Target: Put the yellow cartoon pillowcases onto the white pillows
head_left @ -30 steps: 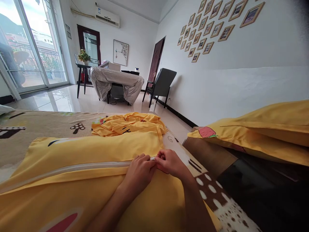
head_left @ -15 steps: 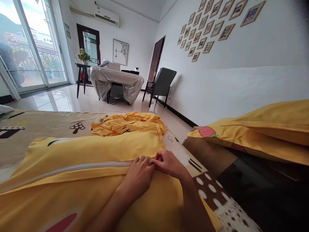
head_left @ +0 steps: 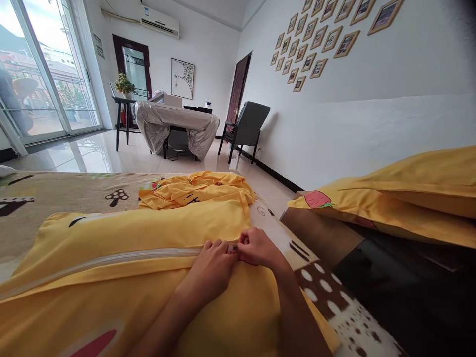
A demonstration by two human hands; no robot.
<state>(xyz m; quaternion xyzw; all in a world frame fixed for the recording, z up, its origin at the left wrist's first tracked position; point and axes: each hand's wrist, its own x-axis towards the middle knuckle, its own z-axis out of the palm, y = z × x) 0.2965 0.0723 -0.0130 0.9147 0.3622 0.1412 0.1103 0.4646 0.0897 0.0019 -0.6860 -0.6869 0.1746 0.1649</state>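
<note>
yellow cushion (head_left: 148, 230) lies near, across the patterned blanket (head_left: 74, 191), its white zip (head_left: 122, 257) running l to r along the top. l hand (head_left: 211, 265) rests on it w/ bent fingers; grip closed on cloth + zip nr the zip's r end, tips partly hidden. r hand (head_left: 258, 248) just beside it, grip closed too, thumb + finger pinching the zip's r end. crumpled yellow cloth (head_left: 201, 188) just beyond, on the far side of the cushion. 2nd yellow cushion (head_left: 409, 186) at r, apart, w/ strawberry print. far: silvery-covered surface (head_left: 167, 116), dk grey chair (head_left: 251, 124) to its r.
</note>
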